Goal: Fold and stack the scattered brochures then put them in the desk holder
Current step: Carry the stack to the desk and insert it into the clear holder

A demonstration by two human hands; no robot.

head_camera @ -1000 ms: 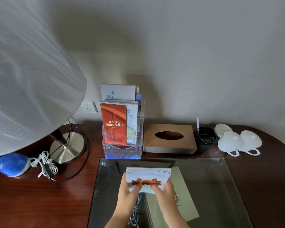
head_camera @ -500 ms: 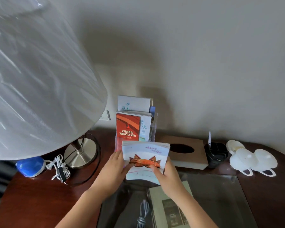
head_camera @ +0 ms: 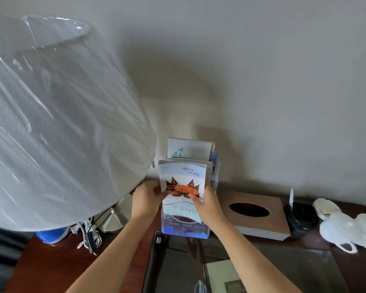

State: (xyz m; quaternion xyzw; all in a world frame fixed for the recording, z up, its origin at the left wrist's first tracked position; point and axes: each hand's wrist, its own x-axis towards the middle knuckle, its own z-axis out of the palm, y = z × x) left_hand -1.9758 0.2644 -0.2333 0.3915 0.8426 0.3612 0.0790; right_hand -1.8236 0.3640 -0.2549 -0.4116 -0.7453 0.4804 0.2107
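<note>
A stack of folded brochures [head_camera: 183, 176], white with an orange crab on the front, stands upright with its lower end inside the front pocket of the clear desk holder [head_camera: 185, 228]. My left hand [head_camera: 146, 197] grips the stack's left edge and my right hand [head_camera: 207, 205] grips its right edge, thumbs on the cover. Behind the stack, a taller white brochure [head_camera: 188, 148] with green characters rises from the holder's back pocket. The red brochure at the front is hidden behind the stack.
A large wrapped lampshade [head_camera: 57, 123] hangs close on the left above its metal base [head_camera: 114, 218]. A wooden tissue box [head_camera: 260, 214], a black tray [head_camera: 301, 216] and white cups [head_camera: 347, 227] sit to the right. A glass desk pad [head_camera: 262, 265] covers a booklet [head_camera: 224, 275] near me.
Both hands raised the crab brochure stack from the glass pad, carried it forward and lowered it into the holder's front pocket, covering the red brochure. The camera moved closer and tilted up.
</note>
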